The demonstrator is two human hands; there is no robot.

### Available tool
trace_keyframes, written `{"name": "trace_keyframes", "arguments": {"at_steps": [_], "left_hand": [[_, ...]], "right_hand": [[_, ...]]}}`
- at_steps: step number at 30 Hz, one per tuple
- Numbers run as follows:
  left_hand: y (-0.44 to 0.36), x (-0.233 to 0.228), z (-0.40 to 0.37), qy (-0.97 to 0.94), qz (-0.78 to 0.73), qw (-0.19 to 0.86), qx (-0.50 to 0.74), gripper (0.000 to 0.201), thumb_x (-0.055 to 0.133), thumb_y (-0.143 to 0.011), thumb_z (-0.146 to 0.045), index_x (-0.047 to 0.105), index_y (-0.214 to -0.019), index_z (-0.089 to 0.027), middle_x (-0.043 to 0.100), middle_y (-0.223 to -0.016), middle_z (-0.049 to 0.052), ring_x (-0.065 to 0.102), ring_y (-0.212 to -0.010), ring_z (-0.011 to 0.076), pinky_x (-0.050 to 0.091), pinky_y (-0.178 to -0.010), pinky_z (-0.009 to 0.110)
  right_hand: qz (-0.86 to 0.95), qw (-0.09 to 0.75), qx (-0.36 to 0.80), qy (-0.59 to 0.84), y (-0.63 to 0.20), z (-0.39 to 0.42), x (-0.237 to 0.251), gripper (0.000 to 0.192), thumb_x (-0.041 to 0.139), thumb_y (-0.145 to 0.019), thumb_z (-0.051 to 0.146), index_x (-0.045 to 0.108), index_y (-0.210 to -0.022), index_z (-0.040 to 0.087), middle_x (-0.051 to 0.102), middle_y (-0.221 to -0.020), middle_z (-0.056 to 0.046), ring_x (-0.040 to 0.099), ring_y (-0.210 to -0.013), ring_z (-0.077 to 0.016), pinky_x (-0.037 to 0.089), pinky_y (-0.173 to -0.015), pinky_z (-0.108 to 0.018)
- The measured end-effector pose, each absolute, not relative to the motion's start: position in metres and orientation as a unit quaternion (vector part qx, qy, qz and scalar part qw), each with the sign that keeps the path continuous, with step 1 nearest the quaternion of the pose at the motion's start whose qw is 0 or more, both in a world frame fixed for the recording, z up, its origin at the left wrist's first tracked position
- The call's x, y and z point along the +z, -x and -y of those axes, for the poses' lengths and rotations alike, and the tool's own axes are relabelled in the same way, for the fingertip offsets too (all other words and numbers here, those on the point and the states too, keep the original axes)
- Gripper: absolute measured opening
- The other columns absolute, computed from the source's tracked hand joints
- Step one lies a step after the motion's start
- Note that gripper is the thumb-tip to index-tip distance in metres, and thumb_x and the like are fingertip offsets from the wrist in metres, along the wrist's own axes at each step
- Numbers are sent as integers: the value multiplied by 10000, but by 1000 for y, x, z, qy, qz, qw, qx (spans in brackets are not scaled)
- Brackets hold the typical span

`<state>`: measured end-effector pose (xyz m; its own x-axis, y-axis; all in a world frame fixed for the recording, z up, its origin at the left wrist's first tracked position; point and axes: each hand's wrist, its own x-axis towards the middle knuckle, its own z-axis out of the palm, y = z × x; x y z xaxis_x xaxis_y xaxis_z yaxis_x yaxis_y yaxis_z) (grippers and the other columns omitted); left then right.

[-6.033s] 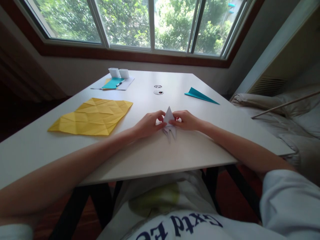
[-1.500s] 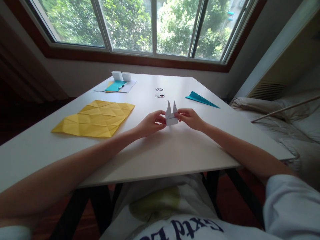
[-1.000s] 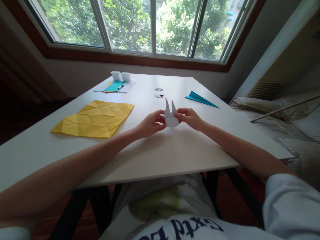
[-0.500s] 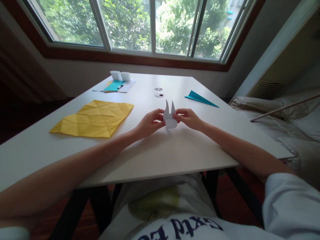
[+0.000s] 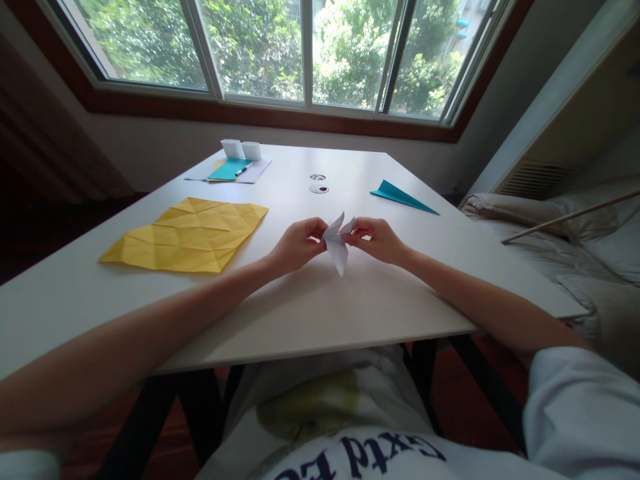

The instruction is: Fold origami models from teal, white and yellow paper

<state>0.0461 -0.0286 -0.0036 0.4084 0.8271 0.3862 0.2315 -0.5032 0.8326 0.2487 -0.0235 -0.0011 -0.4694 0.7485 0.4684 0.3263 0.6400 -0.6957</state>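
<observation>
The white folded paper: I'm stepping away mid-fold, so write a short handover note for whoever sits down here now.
Left hand: grip shut on the white folded paper, pinching its left flap.
Right hand: grip shut on its right flap.
The paper is held just above the table, point down.
Done: it is already folded small, with two flaps and a point.
Left: its final shape cannot be told from here.
Nearby: creased yellow sheet to the left, teal folded paper far right.

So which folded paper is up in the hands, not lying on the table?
The small white folded paper, pinched between left hand and right hand. The yellow sheet and teal dart lie flat.
</observation>
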Motion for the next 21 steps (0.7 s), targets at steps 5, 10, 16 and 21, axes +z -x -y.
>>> {"name": "trace_keyframes", "arguments": {"at_steps": [5,10,16,21], "left_hand": [[-44,-5,27,-769,-343,357,405,205,693,-645,-291,570,-696,-134,631,-694,9,588,-668,139,491,-655,281],[-43,-5,29,-796,-352,316,378,190,654,-684,-307,580,-723,-136,621,-688,3,575,-658,133,476,-638,263],[-44,-2,33,-820,-355,275,355,135,581,-721,-258,591,-784,-139,619,-735,15,573,-690,134,457,-626,241],[-43,-1,31,-804,-370,260,385,134,506,-712,-175,621,-773,-144,571,-811,29,552,-720,130,446,-589,226]], "right_hand": [[825,398,233,326,-248,28,1,192,601,-786,340,650,-785,154,663,-762,-36,580,-676,-125,480,-638,-260],[847,371,210,318,-248,30,2,189,586,-799,332,644,-790,153,664,-755,-34,563,-643,-114,467,-611,-248],[858,372,184,304,-249,29,0,194,567,-814,340,643,-795,162,667,-769,-33,566,-653,-115,477,-631,-256],[861,372,178,299,-249,28,-2,178,562,-820,325,648,-816,169,664,-770,-30,570,-662,-114,481,-632,-253]]}}
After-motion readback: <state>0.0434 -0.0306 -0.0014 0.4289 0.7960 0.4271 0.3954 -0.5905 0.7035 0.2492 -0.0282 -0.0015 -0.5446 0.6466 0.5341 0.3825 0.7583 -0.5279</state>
